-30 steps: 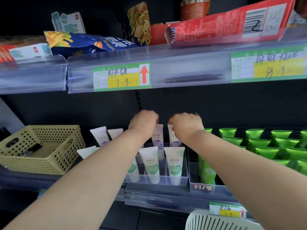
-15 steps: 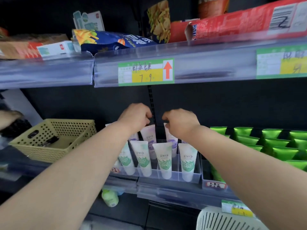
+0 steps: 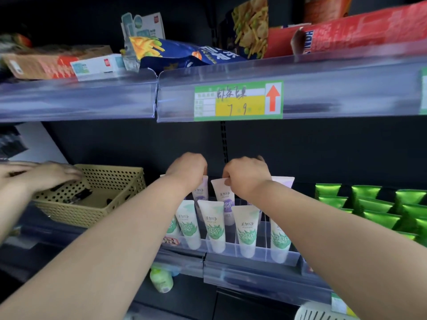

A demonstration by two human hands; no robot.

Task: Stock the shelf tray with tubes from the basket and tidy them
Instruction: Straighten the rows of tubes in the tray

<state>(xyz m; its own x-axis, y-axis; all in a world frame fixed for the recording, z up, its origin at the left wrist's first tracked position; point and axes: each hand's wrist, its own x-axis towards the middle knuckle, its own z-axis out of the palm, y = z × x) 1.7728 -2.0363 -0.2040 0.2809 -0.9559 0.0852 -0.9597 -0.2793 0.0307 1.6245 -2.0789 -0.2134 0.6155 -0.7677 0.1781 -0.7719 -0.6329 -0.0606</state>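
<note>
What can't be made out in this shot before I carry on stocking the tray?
Head view:
- Left hand fingers: hidden behind its own back; grip unclear.
- Rear tubes: count hidden behind right hand and front tubes.
- Basket contents: dark and small, partly covered by a blurred third hand.
- White basket: cut off by bottom edge.

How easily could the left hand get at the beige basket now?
Probably yes, but not at once: the left hand grips a purple tube, and another person's hand lies over the left rim of the basket.
</note>
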